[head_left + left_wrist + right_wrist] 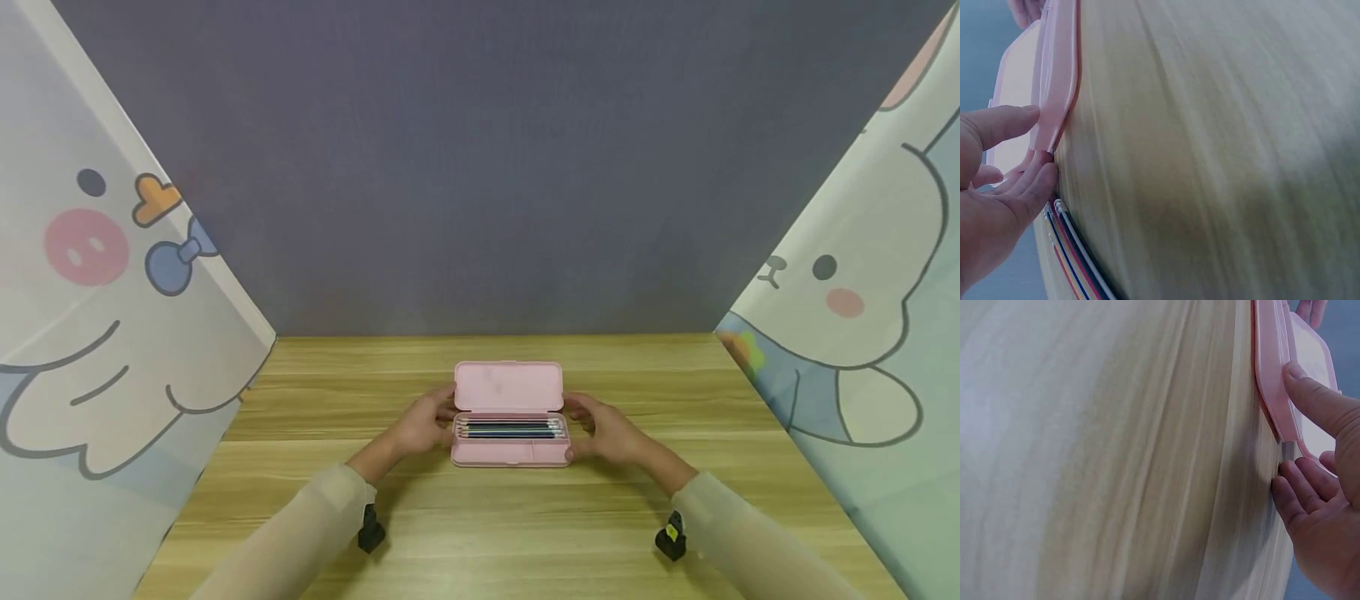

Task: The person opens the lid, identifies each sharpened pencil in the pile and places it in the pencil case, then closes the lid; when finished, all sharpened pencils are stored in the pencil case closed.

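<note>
A pink pencil case (492,452) lies on the wooden table with its lid (508,386) swung back. Several pencils (510,428) lie side by side in its rear compartment; the front compartments show bare pink. At the case's left end is my left hand (422,423), thumb by the body and fingers by the lid. In the left wrist view, straight fingers (1036,181) reach the case's corner, and pencils (1075,250) show below them. My right hand (611,431) mirrors it at the right end. In the right wrist view its thumb (1313,394) touches the rim, its other fingers relaxed beside the corner.
The wooden tabletop (510,533) spreads around the case. A dark grey panel (495,167) rises at the back. Cartoon-printed sheets stand at the left (150,350) and right (862,317). A small black device (371,529) hangs at the left wrist, another (671,537) at the right.
</note>
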Demonstrator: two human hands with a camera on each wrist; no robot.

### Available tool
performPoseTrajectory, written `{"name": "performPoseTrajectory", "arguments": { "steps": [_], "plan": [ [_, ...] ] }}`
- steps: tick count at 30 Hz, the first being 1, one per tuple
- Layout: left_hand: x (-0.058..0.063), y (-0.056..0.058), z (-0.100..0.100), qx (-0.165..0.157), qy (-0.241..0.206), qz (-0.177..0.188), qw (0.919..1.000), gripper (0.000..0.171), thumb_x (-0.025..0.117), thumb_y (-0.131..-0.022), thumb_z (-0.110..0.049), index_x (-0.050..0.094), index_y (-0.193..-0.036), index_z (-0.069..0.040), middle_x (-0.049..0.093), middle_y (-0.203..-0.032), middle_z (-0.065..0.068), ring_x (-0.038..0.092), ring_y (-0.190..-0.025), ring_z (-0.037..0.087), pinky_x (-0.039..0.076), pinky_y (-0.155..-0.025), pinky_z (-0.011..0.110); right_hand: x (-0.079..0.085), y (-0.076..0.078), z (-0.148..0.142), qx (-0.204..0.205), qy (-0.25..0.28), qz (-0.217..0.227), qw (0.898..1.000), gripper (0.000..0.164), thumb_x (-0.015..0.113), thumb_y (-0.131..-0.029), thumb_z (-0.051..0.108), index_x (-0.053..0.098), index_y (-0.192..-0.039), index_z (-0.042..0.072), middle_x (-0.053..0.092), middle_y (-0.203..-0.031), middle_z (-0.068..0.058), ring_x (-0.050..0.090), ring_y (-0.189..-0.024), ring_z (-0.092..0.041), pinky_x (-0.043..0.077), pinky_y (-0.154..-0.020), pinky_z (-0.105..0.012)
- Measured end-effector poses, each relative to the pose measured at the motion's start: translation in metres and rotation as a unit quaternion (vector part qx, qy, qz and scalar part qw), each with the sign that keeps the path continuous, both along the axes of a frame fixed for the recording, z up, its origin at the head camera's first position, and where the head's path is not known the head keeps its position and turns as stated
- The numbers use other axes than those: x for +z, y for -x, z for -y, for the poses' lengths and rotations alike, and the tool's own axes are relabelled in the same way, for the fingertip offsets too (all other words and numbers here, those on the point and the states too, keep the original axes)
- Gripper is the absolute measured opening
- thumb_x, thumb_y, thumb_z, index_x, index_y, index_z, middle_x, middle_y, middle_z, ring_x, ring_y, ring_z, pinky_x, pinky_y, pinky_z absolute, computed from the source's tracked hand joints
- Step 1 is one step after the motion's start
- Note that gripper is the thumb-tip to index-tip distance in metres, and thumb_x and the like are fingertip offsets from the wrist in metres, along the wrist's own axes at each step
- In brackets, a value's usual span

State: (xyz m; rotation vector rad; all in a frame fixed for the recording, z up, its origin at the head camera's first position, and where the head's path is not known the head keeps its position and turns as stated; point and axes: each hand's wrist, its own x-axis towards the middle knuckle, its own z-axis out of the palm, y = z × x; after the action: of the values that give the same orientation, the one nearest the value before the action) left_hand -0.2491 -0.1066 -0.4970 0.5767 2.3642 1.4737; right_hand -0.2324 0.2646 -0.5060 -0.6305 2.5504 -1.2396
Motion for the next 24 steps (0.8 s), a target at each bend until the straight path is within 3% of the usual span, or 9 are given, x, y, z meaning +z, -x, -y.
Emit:
{"name": "performPoseTrajectory", "arguments": {
  "steps": [6,11,18,24],
  "plan": [
    [-0.004,-0.0003,-0.0009,-0.011,-0.007,-0.014,0.9998,0.103,0.072,-0.074,0.023,0.02,-0.161,0.004,0.04,-0.152,0.031,0.061,-0.121,0.043,0.057,-0.095,0.043,-0.0025,-0.001,0.0006,0.002,0.003,-0.012,1.0,0.094,0.091,-0.077,0.021,0.04,-0.154,0.001,0.055,-0.146,-0.02,0.054,-0.13,-0.041,0.045,-0.107,-0.058],
    [-0.0062,-0.0012,0.0009,0.002,-0.001,-0.017,0.9999,0.103,0.074,-0.074,0.021,0.022,-0.161,0.002,0.035,-0.155,0.029,0.061,-0.121,0.043,0.056,-0.097,0.045,-0.003,-0.0032,0.0016,-0.01,0.011,-0.011,1.0,0.097,0.092,-0.076,0.018,0.037,-0.156,0.003,0.055,-0.147,-0.019,0.054,-0.131,-0.041,0.046,-0.107,-0.058],
    [-0.0079,-0.0031,0.0034,0.033,0.01,-0.01,0.9994,0.095,0.079,-0.077,0.014,0.032,-0.158,0.001,0.047,-0.147,0.022,0.061,-0.123,0.038,0.051,-0.104,0.049,-0.0055,-0.003,0.0024,-0.022,0.039,0.007,0.999,0.107,0.093,-0.075,0.014,0.028,-0.16,0.005,0.051,-0.15,-0.019,0.052,-0.133,-0.041,0.043,-0.107,-0.062],
    [-0.0073,-0.0068,0.0045,0.039,0.022,-0.024,0.9987,0.093,0.079,-0.076,0.013,0.033,-0.156,0.002,0.053,-0.141,0.021,0.065,-0.109,0.031,0.058,-0.091,0.041,-0.0063,-0.0024,0.0014,-0.018,0.045,0.009,0.999,0.11,0.093,-0.074,0.015,0.026,-0.161,0.005,0.051,-0.148,-0.018,0.05,-0.132,-0.041,0.04,-0.108,-0.065]
  ]
}}
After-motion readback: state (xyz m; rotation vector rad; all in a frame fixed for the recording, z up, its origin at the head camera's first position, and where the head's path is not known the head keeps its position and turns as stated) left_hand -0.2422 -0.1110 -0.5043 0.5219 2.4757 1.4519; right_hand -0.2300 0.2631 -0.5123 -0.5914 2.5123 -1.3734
